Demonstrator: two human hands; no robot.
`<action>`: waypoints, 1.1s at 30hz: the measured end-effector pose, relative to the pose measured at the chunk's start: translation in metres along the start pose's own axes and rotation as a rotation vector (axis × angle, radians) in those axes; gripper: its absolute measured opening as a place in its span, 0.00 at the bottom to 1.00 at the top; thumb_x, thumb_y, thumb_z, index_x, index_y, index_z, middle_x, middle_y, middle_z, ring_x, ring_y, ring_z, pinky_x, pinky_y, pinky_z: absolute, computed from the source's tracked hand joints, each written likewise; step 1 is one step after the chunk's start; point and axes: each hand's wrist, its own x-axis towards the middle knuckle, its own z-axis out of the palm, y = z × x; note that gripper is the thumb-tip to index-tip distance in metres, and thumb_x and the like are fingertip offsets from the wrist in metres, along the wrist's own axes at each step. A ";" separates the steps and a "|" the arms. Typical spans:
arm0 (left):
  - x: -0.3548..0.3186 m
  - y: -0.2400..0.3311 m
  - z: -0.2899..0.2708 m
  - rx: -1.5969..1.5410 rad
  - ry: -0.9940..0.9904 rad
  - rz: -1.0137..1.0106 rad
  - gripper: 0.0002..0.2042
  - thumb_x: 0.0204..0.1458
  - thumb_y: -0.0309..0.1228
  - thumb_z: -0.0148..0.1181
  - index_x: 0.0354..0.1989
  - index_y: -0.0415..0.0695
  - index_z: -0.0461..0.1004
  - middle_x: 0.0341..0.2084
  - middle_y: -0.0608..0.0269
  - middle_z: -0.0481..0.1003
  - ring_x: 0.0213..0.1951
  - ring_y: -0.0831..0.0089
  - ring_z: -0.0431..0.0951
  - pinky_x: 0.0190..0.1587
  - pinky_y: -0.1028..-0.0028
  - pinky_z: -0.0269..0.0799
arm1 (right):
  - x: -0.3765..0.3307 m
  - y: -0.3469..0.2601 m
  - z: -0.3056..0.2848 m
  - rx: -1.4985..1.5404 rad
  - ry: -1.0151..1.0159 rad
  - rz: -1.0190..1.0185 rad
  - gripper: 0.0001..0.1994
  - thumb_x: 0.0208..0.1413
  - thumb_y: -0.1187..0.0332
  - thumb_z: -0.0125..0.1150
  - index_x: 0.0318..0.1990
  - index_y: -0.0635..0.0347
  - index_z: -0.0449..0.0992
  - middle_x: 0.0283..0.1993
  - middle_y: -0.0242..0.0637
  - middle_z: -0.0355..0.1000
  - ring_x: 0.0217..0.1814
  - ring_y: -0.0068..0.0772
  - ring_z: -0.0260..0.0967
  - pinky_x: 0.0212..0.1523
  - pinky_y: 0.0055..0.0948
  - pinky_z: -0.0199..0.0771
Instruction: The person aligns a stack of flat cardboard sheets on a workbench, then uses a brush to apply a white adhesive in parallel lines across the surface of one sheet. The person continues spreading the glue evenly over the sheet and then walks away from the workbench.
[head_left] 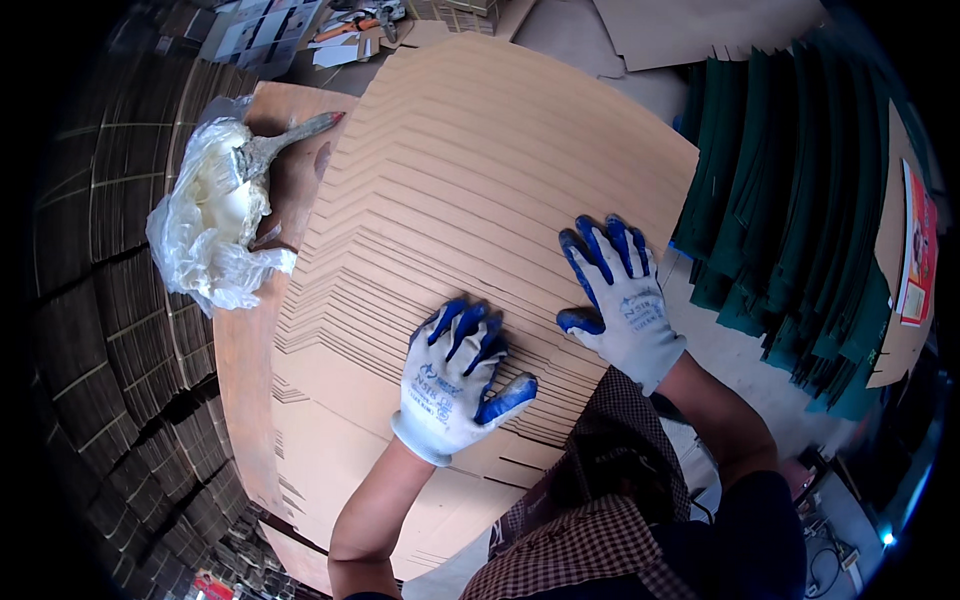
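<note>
A fanned-out row of brown cardboard sheets (pixel 480 190) lies overlapped in steps over the wooden table in front of me. My left hand (pixel 452 388), in a white glove with blue-coated fingers, rests on the lower middle of the sheets. Its fingers are slightly bent with the thumb out to the side, and nothing is in its grasp. Farther right, my right hand (pixel 625 298) wears a matching glove and lies on the sheets near their right edge. Its fingers are spread, with no object in them.
At the left of the wooden table (pixel 243 365) sits a brush (pixel 290 135) over a plastic bag (pixel 210 215) with pale paste. Tied cardboard stacks (pixel 110 240) line the far left. Dark green sheets (pixel 780 190) stand at right. Loose tools (pixel 355 25) lie at the back.
</note>
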 end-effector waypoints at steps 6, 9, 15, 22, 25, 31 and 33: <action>0.021 0.011 0.014 0.100 -0.104 0.015 0.49 0.44 0.66 0.60 0.68 0.41 0.62 0.71 0.52 0.57 0.74 0.54 0.52 0.76 0.48 0.37 | 0.001 -0.003 -0.002 -0.012 -0.025 0.010 0.46 0.52 0.48 0.68 0.75 0.50 0.52 0.79 0.44 0.43 0.81 0.56 0.36 0.78 0.56 0.32; 0.022 0.010 0.012 0.088 -0.100 0.010 0.50 0.43 0.67 0.60 0.69 0.41 0.62 0.70 0.53 0.58 0.73 0.54 0.53 0.76 0.48 0.38 | 0.000 -0.002 -0.003 -0.013 0.000 0.012 0.46 0.51 0.48 0.69 0.75 0.49 0.52 0.79 0.43 0.44 0.81 0.55 0.36 0.78 0.56 0.32; 0.013 0.008 0.013 0.074 -0.090 0.021 0.48 0.44 0.65 0.60 0.69 0.43 0.62 0.70 0.54 0.59 0.73 0.55 0.54 0.75 0.47 0.40 | 0.001 -0.002 -0.002 -0.046 -0.015 0.014 0.48 0.49 0.47 0.70 0.75 0.47 0.52 0.79 0.42 0.45 0.80 0.55 0.38 0.78 0.55 0.34; 0.010 0.008 0.012 0.066 -0.099 0.019 0.48 0.44 0.66 0.60 0.70 0.45 0.61 0.71 0.55 0.58 0.73 0.56 0.55 0.75 0.47 0.43 | 0.002 -0.003 -0.007 -0.051 -0.036 0.027 0.49 0.49 0.46 0.70 0.76 0.46 0.50 0.79 0.41 0.44 0.80 0.56 0.37 0.78 0.56 0.34; 0.005 0.006 0.014 0.064 -0.109 0.015 0.48 0.44 0.66 0.59 0.71 0.46 0.61 0.71 0.56 0.58 0.73 0.56 0.54 0.75 0.47 0.43 | 0.002 -0.004 -0.007 -0.064 -0.039 0.021 0.50 0.49 0.47 0.71 0.76 0.46 0.50 0.79 0.42 0.43 0.81 0.57 0.36 0.78 0.55 0.33; 0.000 0.004 0.013 0.056 -0.142 -0.007 0.49 0.44 0.68 0.58 0.71 0.47 0.60 0.72 0.59 0.56 0.73 0.57 0.53 0.76 0.50 0.40 | 0.001 -0.001 -0.004 -0.057 -0.042 0.016 0.50 0.49 0.49 0.71 0.76 0.45 0.49 0.80 0.42 0.42 0.81 0.57 0.35 0.78 0.55 0.32; -0.002 0.004 0.012 0.075 -0.139 0.001 0.48 0.45 0.68 0.58 0.71 0.47 0.60 0.72 0.59 0.56 0.73 0.57 0.53 0.76 0.50 0.40 | 0.001 -0.002 -0.002 -0.048 -0.035 0.008 0.49 0.49 0.49 0.71 0.76 0.46 0.49 0.80 0.42 0.42 0.81 0.57 0.34 0.78 0.56 0.32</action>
